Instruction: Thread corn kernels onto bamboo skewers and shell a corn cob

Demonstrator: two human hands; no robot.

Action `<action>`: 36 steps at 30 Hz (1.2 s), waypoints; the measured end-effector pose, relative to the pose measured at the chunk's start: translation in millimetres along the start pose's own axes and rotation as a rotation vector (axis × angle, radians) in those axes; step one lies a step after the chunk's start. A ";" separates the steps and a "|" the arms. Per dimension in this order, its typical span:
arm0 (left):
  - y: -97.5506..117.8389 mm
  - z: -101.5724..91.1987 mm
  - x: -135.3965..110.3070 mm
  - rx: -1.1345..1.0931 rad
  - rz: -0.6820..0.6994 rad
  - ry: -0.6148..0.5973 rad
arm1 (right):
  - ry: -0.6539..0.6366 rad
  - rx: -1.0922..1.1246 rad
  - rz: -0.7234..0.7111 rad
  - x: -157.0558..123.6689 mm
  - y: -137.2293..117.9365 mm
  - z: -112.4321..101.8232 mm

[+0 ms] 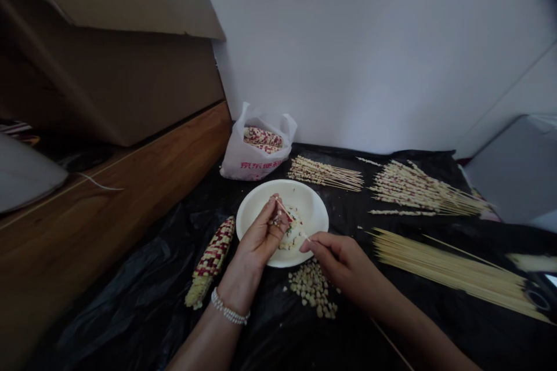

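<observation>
Above the white bowl [319, 208], my left hand [263, 232] is closed with corn kernels in its curled fingers. Its thumb and fingertips pinch at the tip of a thin bamboo skewer [285, 208]. My right hand [333, 252] is closed on the same skewer by the bowl's right rim; its far end shows below my right forearm. Loose kernels [290, 237], pale and dark red, lie in the bowl. A partly stripped corn cob [213, 258] with red and cream kernels is left of my left hand. What exactly sits between the left fingertips is too small to tell.
Kernels lie in a pile [313, 288] before the bowl. Behind it stands a plastic bag [252, 156] of corn cobs. Kernel-threaded skewers [324, 173] and a larger bunch [409, 188] lie behind bare skewers [448, 269] on black plastic sheeting [143, 278]. A cardboard box [143, 75] stands left.
</observation>
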State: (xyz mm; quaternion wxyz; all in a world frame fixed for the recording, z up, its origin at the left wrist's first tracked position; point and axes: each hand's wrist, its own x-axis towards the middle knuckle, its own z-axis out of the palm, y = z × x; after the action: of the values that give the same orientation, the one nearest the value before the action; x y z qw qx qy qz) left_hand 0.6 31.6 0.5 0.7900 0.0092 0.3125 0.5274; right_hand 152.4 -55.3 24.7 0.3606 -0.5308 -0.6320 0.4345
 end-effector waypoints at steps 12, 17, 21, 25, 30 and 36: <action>1.6 -1.8 -0.4 0.029 -0.029 -0.042 | 0.014 0.007 0.023 2.2 5.9 0.7; 4.9 -4.4 -2.6 0.043 -0.061 -0.096 | 0.034 -0.014 -0.001 2.4 4.2 0.1; 2.3 -5.5 -1.6 0.048 -0.100 -0.131 | 0.034 -0.035 -0.008 2.8 5.6 0.3; -0.8 -3.6 -0.5 0.068 -0.084 -0.098 | 0.033 -0.060 -0.008 5.0 12.4 1.5; -2.2 -2.4 -1.1 0.130 0.032 -0.077 | -0.010 -0.107 -0.010 7.2 17.5 1.7; -0.9 -3.7 1.8 0.126 0.050 -0.021 | -0.069 -0.143 0.012 4.3 10.0 -4.1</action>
State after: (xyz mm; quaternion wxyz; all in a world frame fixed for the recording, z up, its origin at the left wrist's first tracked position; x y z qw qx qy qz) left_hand 0.0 31.5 -3.6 0.7778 0.0725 0.3364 0.5260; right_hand 159.0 -49.8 16.9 0.2972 -0.5435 -0.6704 0.4085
